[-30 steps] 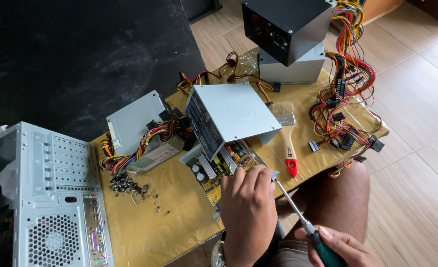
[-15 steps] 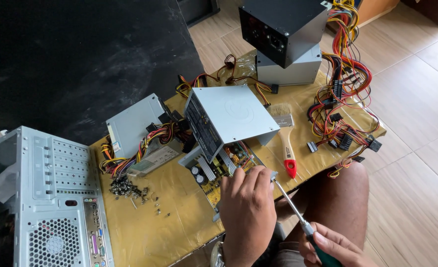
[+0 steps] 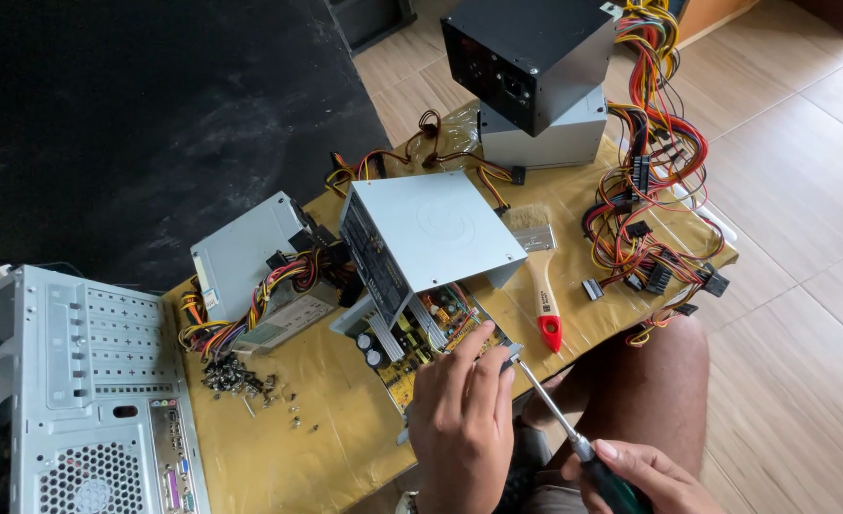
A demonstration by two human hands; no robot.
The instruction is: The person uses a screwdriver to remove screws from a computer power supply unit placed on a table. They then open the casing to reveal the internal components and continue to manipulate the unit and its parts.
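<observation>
My left hand (image 3: 461, 419) rests on the near edge of an opened power supply's circuit board (image 3: 412, 345), fingers bent over its corner. My right hand (image 3: 642, 476) grips the green handle of a screwdriver (image 3: 553, 411) at the bottom right. Its metal shaft slants up-left, and the tip meets the board's corner right by my left fingers. The supply's grey metal cover (image 3: 431, 233) leans tilted above the board.
A grey computer case (image 3: 69, 400) stands at the left. A second grey power supply (image 3: 250, 262) with coloured wires lies beside loose screws (image 3: 240, 379). A brush with a red handle (image 3: 541, 286), stacked supplies (image 3: 535, 76) and tangled cables (image 3: 650, 219) fill the far right.
The view has shifted slightly. My right hand with the screwdriver has dropped a little lower in the frame; my left hand stays on the board's corner.
</observation>
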